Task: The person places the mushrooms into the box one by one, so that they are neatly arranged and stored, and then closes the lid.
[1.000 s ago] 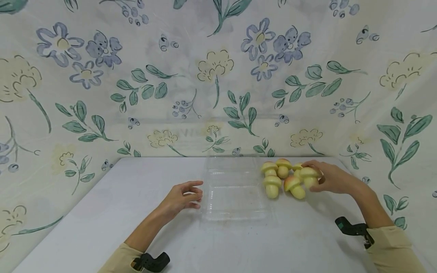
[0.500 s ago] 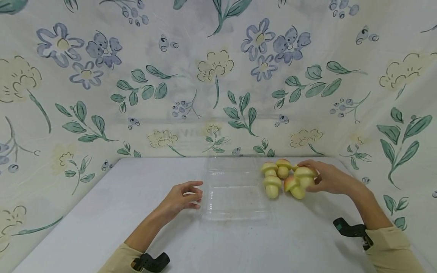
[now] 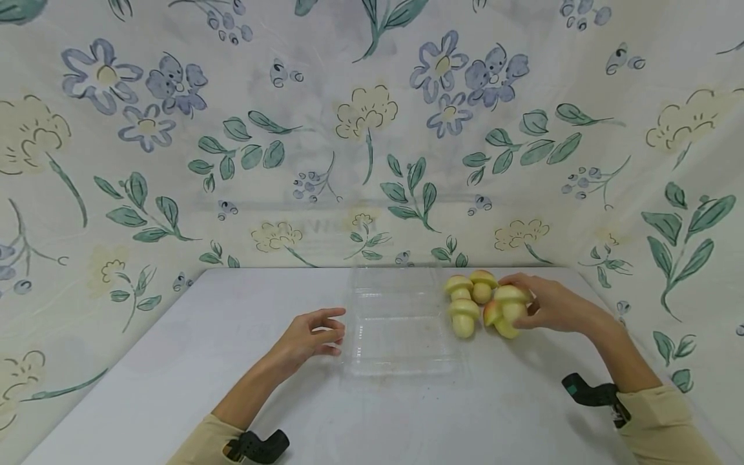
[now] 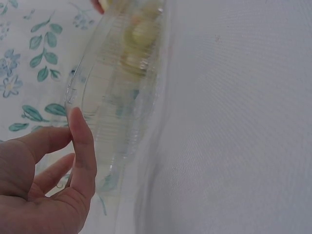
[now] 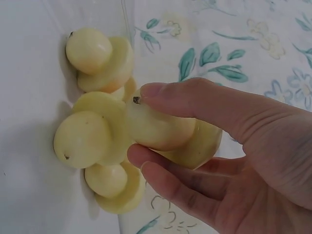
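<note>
Right hand (image 3: 549,303) pinches smooth, mushroom-shaped fruit (image 3: 511,305). By left hand (image 3: 310,334): see-through plastic box (image 3: 407,342); hand loose, fingers (image 4: 83,141) softly bent.

A white table (image 3: 174,336) fills the lower part of the head view, its straight far edge in front of a cream sheet (image 3: 325,39) that rises behind and runs down beyond the left and right edges. Blue flowers (image 3: 106,74), pale yellow blooms (image 3: 366,115) and green leafy sprigs (image 3: 394,192) cover the sheet. The light is soft, with faint shadows (image 3: 584,427) toward the table's right edge.
</note>
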A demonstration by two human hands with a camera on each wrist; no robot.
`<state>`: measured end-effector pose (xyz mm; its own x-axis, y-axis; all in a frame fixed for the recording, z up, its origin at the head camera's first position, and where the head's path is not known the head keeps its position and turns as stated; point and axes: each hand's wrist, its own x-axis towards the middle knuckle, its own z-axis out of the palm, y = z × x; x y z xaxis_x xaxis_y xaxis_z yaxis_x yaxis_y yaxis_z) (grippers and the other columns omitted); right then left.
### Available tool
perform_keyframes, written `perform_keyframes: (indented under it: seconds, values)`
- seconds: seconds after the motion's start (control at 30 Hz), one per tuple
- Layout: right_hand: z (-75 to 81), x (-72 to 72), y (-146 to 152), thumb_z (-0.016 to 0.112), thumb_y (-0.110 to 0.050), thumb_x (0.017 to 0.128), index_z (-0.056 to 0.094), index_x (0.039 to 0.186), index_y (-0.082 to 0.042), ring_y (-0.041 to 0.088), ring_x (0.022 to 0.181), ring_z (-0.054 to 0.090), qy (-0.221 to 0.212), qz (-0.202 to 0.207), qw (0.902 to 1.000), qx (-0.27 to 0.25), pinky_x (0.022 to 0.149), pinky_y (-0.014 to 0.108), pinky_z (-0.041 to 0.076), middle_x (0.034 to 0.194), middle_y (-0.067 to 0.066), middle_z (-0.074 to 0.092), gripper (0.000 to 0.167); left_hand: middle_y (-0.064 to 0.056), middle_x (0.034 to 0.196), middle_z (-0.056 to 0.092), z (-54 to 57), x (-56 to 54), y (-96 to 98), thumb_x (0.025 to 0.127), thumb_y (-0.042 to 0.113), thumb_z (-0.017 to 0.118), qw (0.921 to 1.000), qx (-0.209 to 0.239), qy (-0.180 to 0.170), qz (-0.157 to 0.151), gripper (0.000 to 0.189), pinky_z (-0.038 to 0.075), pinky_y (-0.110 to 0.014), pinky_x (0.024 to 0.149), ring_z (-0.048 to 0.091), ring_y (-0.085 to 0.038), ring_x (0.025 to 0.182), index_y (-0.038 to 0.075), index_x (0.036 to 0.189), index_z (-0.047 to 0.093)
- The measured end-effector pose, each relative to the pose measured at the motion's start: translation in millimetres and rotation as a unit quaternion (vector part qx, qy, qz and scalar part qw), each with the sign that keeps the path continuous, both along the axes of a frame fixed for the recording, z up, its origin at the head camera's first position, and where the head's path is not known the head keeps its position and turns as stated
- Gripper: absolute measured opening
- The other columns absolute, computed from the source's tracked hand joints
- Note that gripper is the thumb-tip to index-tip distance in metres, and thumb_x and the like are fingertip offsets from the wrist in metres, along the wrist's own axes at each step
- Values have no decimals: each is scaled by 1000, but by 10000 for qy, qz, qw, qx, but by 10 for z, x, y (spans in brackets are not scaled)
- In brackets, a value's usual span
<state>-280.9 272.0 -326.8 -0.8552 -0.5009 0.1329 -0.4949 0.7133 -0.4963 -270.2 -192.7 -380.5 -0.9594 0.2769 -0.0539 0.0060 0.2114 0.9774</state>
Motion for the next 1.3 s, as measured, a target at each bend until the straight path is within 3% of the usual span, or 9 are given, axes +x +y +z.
perform_keyframes:
  seconds: [0.43,0.67,1.07,1.3]
  values:
    - [-31,10,-148,80,-12,78,47,137,-2,19,96,58,164,72,9998,-62,71,23,57,122,16,59,68,-12,110,58,1,-13,-2,92,8,67,10000,-1,15,-38,58,61,-30,77,63,-17,89,-2,144,44]
    - [-49,9,-220,79,-8,78,48,137,-4,19,96,57,182,132,9997,-133,71,22,57,129,17,57,66,-13,110,58,1,-14,1,92,8,67,10000,53,30,-53,58,61,-30,76,63,-19,90,-3,144,44]
    - [-74,-38,-345,81,-13,78,51,136,-13,17,92,54,277,138,9995,97,70,20,55,124,13,57,66,-13,112,58,3,-4,4,91,8,68,9999,69,-76,7,59,61,-30,76,63,-17,90,-1,144,44]
    - [-41,-59,-445,78,-10,78,49,138,-6,14,84,56,474,361,9982,-13,68,21,55,113,9,61,66,-12,111,58,5,0,6,91,8,67,10000,63,-71,6,59,61,-29,76,63,-16,89,-2,144,44]
